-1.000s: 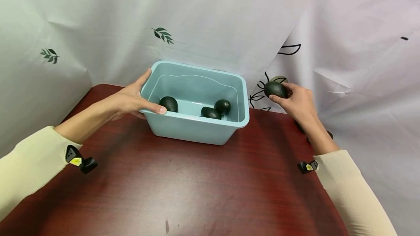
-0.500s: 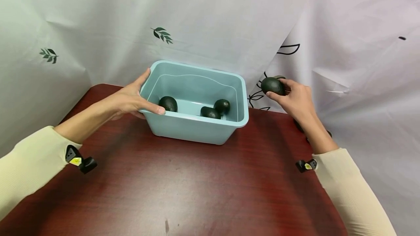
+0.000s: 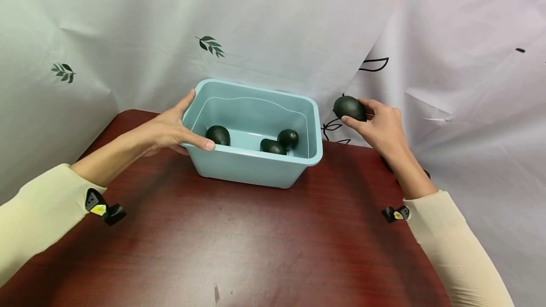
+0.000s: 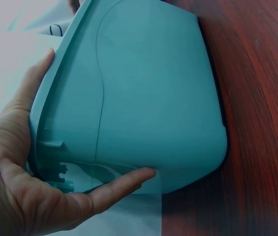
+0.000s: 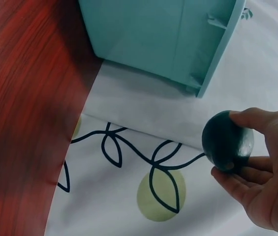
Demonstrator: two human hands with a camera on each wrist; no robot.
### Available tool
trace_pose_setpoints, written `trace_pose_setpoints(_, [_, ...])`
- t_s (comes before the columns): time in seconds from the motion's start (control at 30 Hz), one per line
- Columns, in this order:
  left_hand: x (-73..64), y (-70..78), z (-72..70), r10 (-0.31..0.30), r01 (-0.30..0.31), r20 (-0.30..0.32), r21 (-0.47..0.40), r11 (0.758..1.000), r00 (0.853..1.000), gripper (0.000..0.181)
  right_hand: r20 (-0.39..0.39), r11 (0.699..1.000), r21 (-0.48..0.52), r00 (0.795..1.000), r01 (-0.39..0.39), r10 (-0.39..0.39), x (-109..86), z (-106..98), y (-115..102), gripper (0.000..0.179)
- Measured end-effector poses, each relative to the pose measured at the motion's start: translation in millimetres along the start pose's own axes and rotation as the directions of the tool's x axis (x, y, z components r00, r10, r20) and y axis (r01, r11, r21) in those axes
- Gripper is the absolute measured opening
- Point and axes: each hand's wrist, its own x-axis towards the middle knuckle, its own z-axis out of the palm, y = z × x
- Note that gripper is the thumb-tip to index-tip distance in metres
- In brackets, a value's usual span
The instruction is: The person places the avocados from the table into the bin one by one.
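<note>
In the head view my left hand grips the left end of a light blue plastic bin, its thumb on the front rim. In the left wrist view the other fingers lie against the outer wall below the rim. Three dark green avocados rest inside the bin: one avocado at the left, and two side by side at the right, a nearer avocado and a farther avocado. My right hand holds another avocado between thumb and fingers, raised to the right of the bin.
The bin stands near the back edge of a reddish-brown wooden table. A white cloth with leaf prints hangs behind it. Beyond the table's right edge, dark round things are partly hidden behind my right forearm.
My right hand has moved slightly left and up with the avocado, nearer to the bin. The left hand and the bin have stayed in place.
</note>
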Motion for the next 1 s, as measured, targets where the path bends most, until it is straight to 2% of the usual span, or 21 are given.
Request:
trace_pose_setpoints(0.47, [0.8, -1.8, 0.0, -0.006, 0.006, -0.01, -0.003, 1.0, 1.0, 0.154, -0.065, 0.996, 0.032, 0.995, 0.083, -0.081, 2.5, 8.0, -12.6, 0.055])
trace_pose_setpoints(1.0, [1.5, -1.7, -0.2, -0.002, 0.002, -0.013, 0.004, 1.0, 1.0, 0.154, -0.058, 0.985, 0.088, 0.988, 0.148, -0.144, 8.4, 19.4, -31.3, 0.05])
